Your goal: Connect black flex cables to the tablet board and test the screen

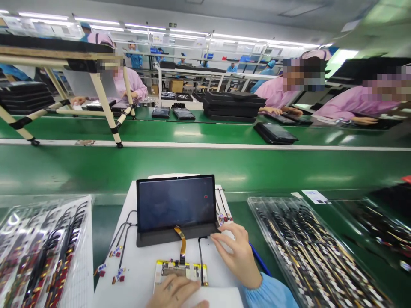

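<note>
My left hand [176,293] lies at the bottom over the near side of a circuit board [175,269] with yellow edging, fingers stretched out and partly cut off by the frame. An orange flex cable [182,246] joins the board to a dark tablet screen [176,205], which leans upright in a black stand. Close to the stand's right corner is my right hand [239,254], thumb and index finger apart with nothing visible between them. Just left of those fingertips, a thin black cable [201,259] bends down to the board's right end.
A white work surface [125,261] carries small cables with connectors [118,273] at left. Clear trays of parts stand left [48,252] and right [308,248]. A blue pen-like rod [260,260] lies by my right wrist. Beyond the green conveyor [205,167], co-workers handle dark devices [276,132].
</note>
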Available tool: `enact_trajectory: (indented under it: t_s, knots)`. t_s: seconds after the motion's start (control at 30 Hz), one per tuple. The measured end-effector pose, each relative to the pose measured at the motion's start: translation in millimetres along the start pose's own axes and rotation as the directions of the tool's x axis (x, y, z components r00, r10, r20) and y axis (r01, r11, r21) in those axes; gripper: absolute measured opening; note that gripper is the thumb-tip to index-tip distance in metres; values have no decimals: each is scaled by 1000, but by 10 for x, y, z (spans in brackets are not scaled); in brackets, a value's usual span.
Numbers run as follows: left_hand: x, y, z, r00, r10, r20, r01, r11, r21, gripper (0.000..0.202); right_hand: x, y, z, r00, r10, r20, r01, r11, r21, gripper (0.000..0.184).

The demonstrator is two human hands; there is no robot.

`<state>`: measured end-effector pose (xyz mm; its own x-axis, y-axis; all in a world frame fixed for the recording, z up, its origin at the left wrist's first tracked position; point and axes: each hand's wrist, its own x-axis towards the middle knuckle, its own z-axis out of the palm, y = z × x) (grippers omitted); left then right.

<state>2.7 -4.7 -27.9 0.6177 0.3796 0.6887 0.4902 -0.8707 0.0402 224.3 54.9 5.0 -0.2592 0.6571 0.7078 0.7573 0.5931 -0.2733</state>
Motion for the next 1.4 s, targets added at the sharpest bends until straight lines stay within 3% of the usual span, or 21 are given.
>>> enact_trajectory:
  t_s: [0.13, 0.37, 0.57, 0.8, 0.97, 1.07, 1.17, 1.27, 1.4]
  knots:
    - [77, 2, -111, 999, -43, -31, 43, 999, -19, 18, -155, -14, 82, 998, -38, 47, 41, 998, -44, 14]
    - [73, 1, -125, 999, -34, -25, 33, 999, -41, 20, -73, -81, 161, 997, -61, 43, 64, 996, -68, 22]
    - [84, -2, -167, 999, -43, 6, 43, 996, -75, 18, -86, -175, -11, 998, -53, 41, 52, 999, 14, 22]
    - [98, 35, -229, 996, -70, 63, 76, 991, -109, 18, -301, -301, -239, 998, 38, 40, -43, 992, 123, 19]
    - [-36, 84, -191, 992, -93, 88, 102, 990, -96, 22, -396, -277, -253, 1000, -8, -9, 9, 998, 61, 23]
    - [-161, 46, -321, 984, -109, 141, 126, 985, -119, 24, -420, -264, -238, 995, -81, -52, 79, 995, -56, 37]
    - [-240, -48, -574, 965, -98, 242, 129, 985, -113, 25, -451, -257, -222, 986, -147, -76, 131, 974, -184, 48]
    - [-232, -126, -807, 938, -99, 331, 135, 987, -86, 25, -501, -252, -218, 984, -160, -75, 138, 961, -241, 48]
    - [-112, -170, -950, 914, -155, 374, 227, 962, -155, 37, -555, -251, -231, 990, -124, -71, 102, 961, -257, 47]
